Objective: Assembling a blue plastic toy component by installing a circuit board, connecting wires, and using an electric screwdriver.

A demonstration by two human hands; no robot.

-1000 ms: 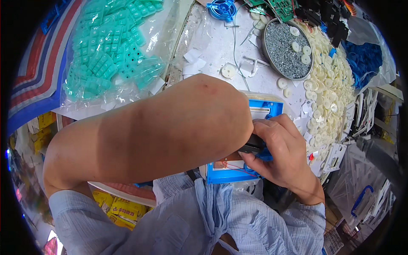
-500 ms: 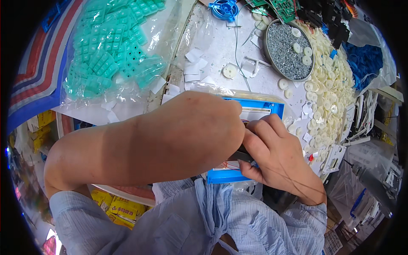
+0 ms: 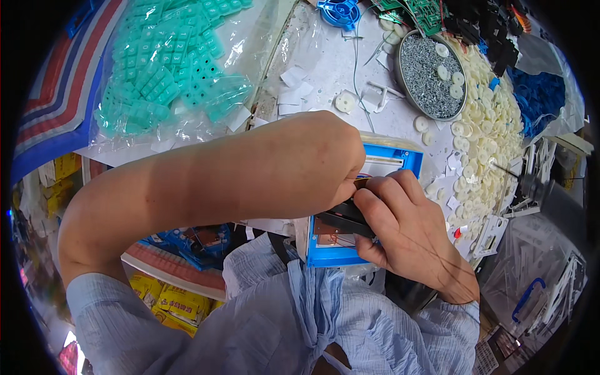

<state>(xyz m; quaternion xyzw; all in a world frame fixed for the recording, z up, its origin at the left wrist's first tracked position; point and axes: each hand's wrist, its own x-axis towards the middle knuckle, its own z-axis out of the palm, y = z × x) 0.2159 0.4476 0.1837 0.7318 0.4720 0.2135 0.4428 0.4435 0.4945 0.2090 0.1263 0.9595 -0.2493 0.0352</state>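
Observation:
In front of me lies a blue rectangular plastic case (image 3: 339, 257), with thin red wires and a pale strip inside. A black plastic part (image 3: 342, 220) sits over the case, partly hidden by my hands. My right hand (image 3: 409, 228) is closed around the right end of this part, fingers curled over the top and thumb below. My left hand (image 3: 340, 150) reaches across from the left, bent down at the wrist and closed against the part's upper end. Its fingertips are mostly hidden, so what they pinch cannot be made out.
Teal keypads (image 3: 165, 69) lie in clear plastic at the far left. A round tray of screws (image 3: 431, 78) stands beyond the case, beside a heap of cream discs (image 3: 490, 125). Green circuit boards (image 3: 428, 15) lie behind. A dark powered screwdriver (image 3: 544, 190) hangs at right.
My left hand and forearm have shifted up, uncovering more of the black part and the case's left side. The right hand stays nearly still. The hanging screwdriver has swung upward in view.

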